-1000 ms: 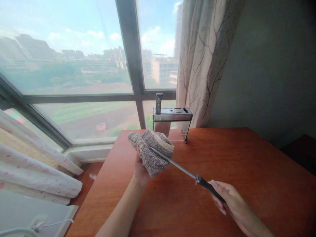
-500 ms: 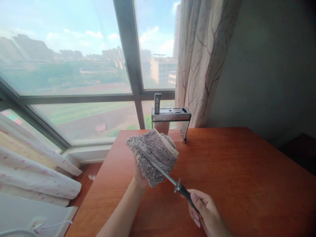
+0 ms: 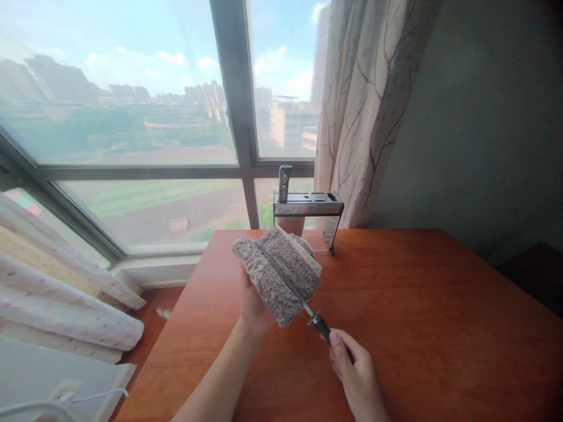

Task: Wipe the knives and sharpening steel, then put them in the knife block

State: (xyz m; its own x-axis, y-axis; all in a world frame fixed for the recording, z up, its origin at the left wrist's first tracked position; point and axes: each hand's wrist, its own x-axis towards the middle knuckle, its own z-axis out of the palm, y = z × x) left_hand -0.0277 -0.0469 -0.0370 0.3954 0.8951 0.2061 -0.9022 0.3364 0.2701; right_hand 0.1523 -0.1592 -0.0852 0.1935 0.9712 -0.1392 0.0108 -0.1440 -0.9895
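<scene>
**Honing steel laid across folded towel, wipe in hand**

Left hand [image 3: 253, 302] is closed under and around a folded grey terry towel [image 3: 281, 278], held up above the desk [image 3: 417, 305], palm behind the cloth. Right hand [image 3: 356, 375] is closed on the black handle of a honing steel [image 3: 290, 284]; the thumb lies along the handle just behind the guard. The rod runs up and away from the right hand, lying diagonally across the towel's face, tip near the far upper edge.

Judged step: wiping the rod, at a point where nearly its full length lies on the cloth. The next move calls for the towel pinched round the rod and a straight draw along its axis.

Beyond both hands, by the window: a steel knife block [image 3: 307, 204], one grey handle [image 3: 284, 181] standing in it. Curtain [image 3: 365, 111] to its right.
</scene>
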